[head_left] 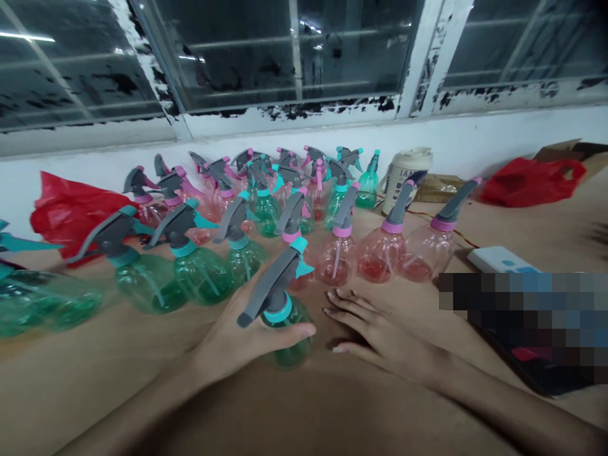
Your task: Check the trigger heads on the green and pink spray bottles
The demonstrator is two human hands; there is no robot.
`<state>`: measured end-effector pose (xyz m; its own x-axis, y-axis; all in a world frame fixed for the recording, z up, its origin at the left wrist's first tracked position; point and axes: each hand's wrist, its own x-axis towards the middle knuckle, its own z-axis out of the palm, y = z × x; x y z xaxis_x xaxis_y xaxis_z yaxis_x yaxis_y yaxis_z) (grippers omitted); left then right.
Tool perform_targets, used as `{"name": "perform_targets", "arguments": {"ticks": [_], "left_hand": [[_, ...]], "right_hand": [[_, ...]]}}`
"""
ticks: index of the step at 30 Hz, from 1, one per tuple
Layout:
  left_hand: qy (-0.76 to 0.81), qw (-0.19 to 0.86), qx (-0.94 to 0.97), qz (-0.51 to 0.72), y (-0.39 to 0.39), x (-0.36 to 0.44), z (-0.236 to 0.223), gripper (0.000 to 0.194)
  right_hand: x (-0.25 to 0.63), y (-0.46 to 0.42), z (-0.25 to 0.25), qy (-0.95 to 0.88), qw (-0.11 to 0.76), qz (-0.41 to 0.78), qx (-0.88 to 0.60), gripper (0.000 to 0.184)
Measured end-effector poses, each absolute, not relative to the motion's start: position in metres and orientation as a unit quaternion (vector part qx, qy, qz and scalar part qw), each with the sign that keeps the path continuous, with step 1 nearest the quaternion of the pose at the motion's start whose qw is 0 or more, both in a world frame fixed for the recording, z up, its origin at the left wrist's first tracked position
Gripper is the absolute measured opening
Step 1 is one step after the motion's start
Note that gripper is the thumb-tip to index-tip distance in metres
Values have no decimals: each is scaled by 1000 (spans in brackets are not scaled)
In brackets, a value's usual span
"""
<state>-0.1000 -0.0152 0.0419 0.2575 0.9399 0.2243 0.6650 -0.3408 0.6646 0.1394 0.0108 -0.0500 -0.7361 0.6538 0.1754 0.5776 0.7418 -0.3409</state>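
Note:
My left hand (247, 339) is wrapped round a green spray bottle (293, 351) with a teal collar and a grey trigger head, near the front of the table. My right hand (368, 326) rests palm down on the tabletop with its fingers spread, just right of that bottle, holding nothing. Ahead of the right hand stand pink spray bottles, the closest a pink spray bottle (335, 263) with a pink collar. Beyond my left hand is a row of green spray bottles, among them a green spray bottle (202, 275) with a teal collar.
More pink and green bottles crowd the back by the wall. A red plastic bag (71, 209) lies at left, another red bag (532, 180) at right. A paper cup (403, 180) stands near a cardboard box (439, 188). A white device (501, 259) and a blurred-out dark object (536, 361) lie at right.

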Motion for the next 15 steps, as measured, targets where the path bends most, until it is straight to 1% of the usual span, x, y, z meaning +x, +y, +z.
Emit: {"name": "perform_targets", "arguments": {"ticks": [5,9,10,12,15], "left_hand": [[553,196,770,252,-34,-108,37,53],[554,164,778,246,-52,-112,39,29],[552,157,782,244,-58,-114,40,26],[550,142,785,245,-70,-122,43,26],[564,116,776,255,-90,-146,47,33]], "right_hand": [[137,9,-48,-928,136,105,-332,56],[134,4,-45,-932,131,100,-324,47],[134,4,-45,-934,121,102,-319,46],[134,4,-46,-935,121,108,-317,42],[133,7,-48,-924,142,127,-331,39]]}}
